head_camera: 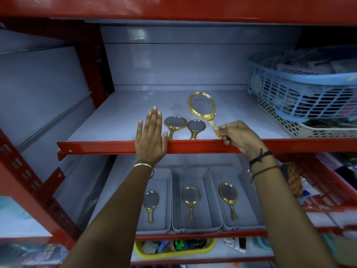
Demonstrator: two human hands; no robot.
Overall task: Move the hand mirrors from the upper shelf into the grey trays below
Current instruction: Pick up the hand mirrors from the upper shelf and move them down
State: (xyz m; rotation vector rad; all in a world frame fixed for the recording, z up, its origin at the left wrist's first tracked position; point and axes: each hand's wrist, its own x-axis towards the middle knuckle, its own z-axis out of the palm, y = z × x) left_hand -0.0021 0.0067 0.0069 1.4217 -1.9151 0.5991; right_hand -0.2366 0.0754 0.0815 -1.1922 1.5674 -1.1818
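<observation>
Three gold-framed hand mirrors lie on the upper shelf [119,120]. My right hand [238,138] pinches the handle of the large oval mirror [201,105]. Two small mirrors [174,122] [196,127] lie side by side left of it, handles toward the red shelf edge. My left hand [151,136] rests flat and open on the shelf edge, just left of the small mirrors. Below stand three grey trays: the left tray [164,229], middle tray [210,227] and right tray [249,225], each holding one gold mirror [151,204] [190,200] [229,196].
A blue basket [301,89] stacked on a white basket [286,122] fills the upper shelf's right end. A yellow bin [173,253] of small items sits on the shelf under the trays. Red uprights [29,182] frame the left side; packaged goods crowd the right.
</observation>
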